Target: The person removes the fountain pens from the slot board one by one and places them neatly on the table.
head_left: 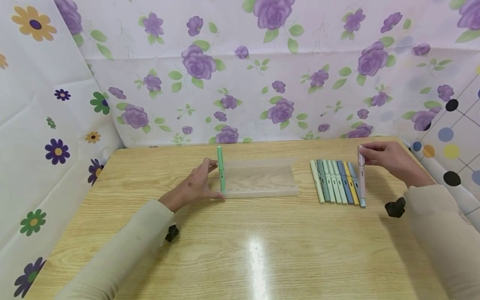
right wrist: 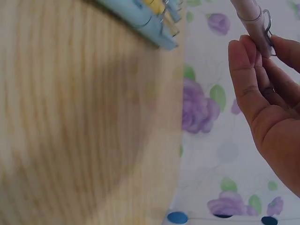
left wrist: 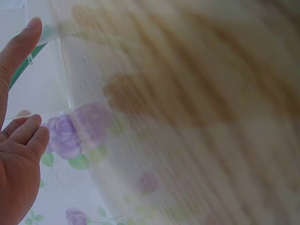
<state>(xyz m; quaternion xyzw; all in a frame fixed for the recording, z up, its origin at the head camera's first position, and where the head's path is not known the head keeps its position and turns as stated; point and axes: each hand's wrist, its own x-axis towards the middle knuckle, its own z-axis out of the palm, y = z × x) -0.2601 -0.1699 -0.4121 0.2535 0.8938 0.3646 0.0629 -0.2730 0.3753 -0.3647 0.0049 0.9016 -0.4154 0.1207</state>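
My right hand (head_left: 388,160) pinches a pale pink pen (head_left: 361,175) by its clip end between thumb and fingertips. That pen is beside a row of several pens (head_left: 332,181) in white, green, blue and yellow, and overlaps the rightmost blue one at its near end. In the right wrist view the pink pen (right wrist: 253,23) shows its wire clip. My left hand (head_left: 196,185) holds the left end of a clear plastic tray (head_left: 258,193), thumb at the near corner and fingers at the far side. One green pen (head_left: 221,168) lies inside the tray against that left end.
The wooden table (head_left: 232,250) bears the tray at its middle and the pen row to the right. Behind the far edge hangs a white cloth (head_left: 240,100) with purple flowers. Other patterned cloths flank the table on both sides.
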